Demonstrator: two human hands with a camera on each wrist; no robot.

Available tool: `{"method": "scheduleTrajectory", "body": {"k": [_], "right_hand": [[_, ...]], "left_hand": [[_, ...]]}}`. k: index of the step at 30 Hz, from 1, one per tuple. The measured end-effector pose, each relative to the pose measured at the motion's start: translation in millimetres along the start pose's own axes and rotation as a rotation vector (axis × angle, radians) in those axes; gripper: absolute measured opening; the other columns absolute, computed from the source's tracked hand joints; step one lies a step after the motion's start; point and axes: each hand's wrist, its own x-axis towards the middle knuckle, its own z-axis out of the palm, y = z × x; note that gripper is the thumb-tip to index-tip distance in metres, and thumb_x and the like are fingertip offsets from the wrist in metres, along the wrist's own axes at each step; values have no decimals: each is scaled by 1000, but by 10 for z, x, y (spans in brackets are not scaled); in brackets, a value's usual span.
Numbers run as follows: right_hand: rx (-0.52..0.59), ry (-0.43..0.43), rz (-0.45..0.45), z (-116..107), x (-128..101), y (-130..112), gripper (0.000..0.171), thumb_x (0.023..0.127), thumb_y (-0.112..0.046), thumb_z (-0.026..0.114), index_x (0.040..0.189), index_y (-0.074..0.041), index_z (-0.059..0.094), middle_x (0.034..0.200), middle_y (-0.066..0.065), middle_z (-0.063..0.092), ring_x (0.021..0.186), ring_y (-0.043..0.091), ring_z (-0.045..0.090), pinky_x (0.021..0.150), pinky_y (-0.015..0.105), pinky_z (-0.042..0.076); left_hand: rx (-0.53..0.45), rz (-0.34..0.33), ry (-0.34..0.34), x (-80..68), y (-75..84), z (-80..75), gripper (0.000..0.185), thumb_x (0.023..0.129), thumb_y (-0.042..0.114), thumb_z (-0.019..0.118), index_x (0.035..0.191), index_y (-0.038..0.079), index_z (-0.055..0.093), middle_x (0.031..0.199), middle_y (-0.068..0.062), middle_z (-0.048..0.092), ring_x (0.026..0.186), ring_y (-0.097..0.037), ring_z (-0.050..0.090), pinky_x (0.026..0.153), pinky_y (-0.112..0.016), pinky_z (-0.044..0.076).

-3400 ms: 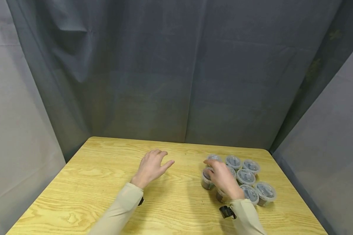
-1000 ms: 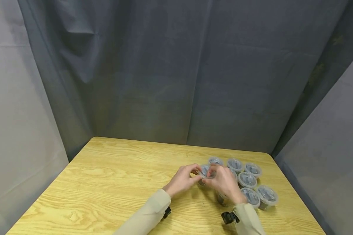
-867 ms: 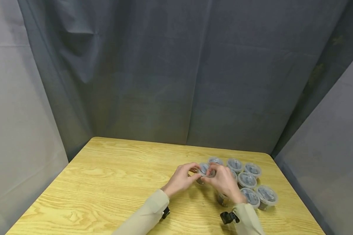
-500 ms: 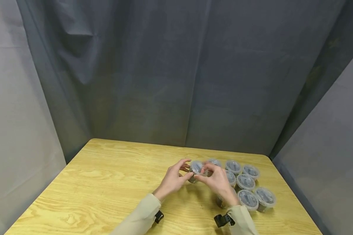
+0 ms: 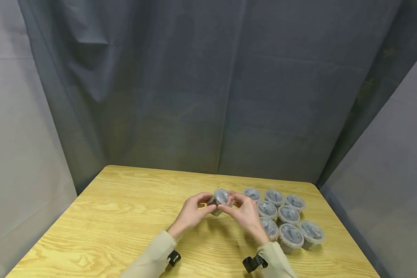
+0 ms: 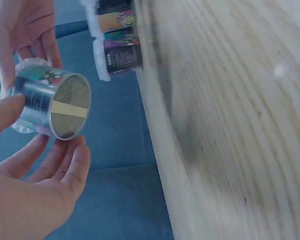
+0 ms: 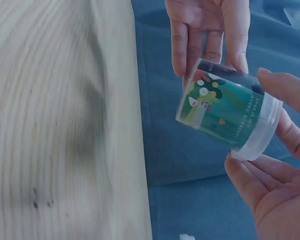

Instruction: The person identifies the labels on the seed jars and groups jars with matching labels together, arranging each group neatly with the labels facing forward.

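Carrying one lidded tub (image 5: pixel 219 197) further left since half a second ago, away from the other tubs (image 5: pixel 289 213) and toward the middle of the counter (image 5: pixel 100 220). Also tipping more than before, pointing base (image 6: pixel 72 102) left and lid (image 7: pixel 262 132) up and to the right. Gripping with both hands, btw: pinching around the lid with the right hand (image 5: pixel 244 214), thumb and fingers partly curled, and holding the label (image 7: pixel 217 107) side with the left hand (image 5: pixel 189 214), also half-curled, thumb on one side and fingers on the other. Apparently hovering above the wood.

Meaning for the work, at a guess: dealing with just this one for now, already split from the group and not yet set down. Leaving eight behind on the right, sitting upright in loose rows.

Room-wise: getting loads of bare wood grain on the left, running to the left edge and back toward the dark curtain (image 5: pixel 166 96). Looking tighter on the right, between tubs, right edge and grey panel (image 5: pixel 382 173). Reaching in right beside the front-left tub (image 5: pixel 271 227), so maybe risking a bump there. Not seeing the near edge in the head view, so not guessing about room down there.
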Motion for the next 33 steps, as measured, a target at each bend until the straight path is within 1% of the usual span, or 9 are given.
{"method": "scheduleTrajectory", "body": {"k": [3,7,11,15,20,21,24,28,33], "right_hand": [[45,-15,13,37,10,-14,26,78,-31,83,76,-17,61,134,8,63,126,30,57,102,45,50],[80,-19,31,78,39,-22,27,79,-33,83,77,-17,61,133,4,63,125,27,58,102,43,51],[129,-21,51,111,65,-23,29,79,-34,83,78,-15,61,132,3,64,122,27,60,99,42,53],[215,-42,78,137,86,-11,33,79,-35,83,80,-11,60,134,5,62,124,28,59,102,44,51],[353,-66,74,176,120,42,31,82,-22,81,84,-3,57,135,13,61,127,32,56,106,48,46],[373,-70,74,187,127,53,29,83,-18,80,85,-1,57,135,15,61,128,33,55,107,48,46],[407,-89,74,195,132,80,26,83,-14,79,86,0,57,135,15,60,129,32,55,107,48,46],[375,-118,84,177,129,66,27,83,-20,80,87,-4,59,134,12,62,129,30,55,107,47,46],[363,-153,122,161,132,13,25,86,-22,77,91,-4,59,135,13,61,128,31,55,105,45,48]], "left_hand": [[-65,-34,-8,-2,-42,-62,41,95,29,66,129,7,61,125,-11,65,116,-28,62,102,-45,50],[-127,-57,-20,4,-80,-137,41,93,26,69,127,4,63,124,-15,66,114,-29,64,98,-38,53],[-193,-85,-39,1,-101,-200,42,92,25,71,128,4,62,125,-16,66,115,-30,64,97,-36,54],[-247,-114,-69,-6,-133,-255,46,92,25,71,131,4,60,127,-16,65,117,-29,63,97,-36,54],[-311,-139,-119,1,-185,-316,49,91,27,71,134,6,58,127,-14,65,115,-25,64,98,-35,53],[-311,-141,-126,0,-193,-325,50,91,28,71,134,6,58,127,-13,65,115,-25,64,98,-35,53],[-319,-144,-141,-1,-203,-335,50,90,28,72,133,7,59,124,-12,66,111,-22,66,98,-34,53],[-306,-128,-125,-13,-188,-334,48,90,24,72,131,4,60,120,-14,67,106,-21,67,93,-32,55],[-269,-116,-51,-20,-169,-320,48,89,23,74,130,1,60,119,-15,68,105,-23,67,90,-31,56]]}}
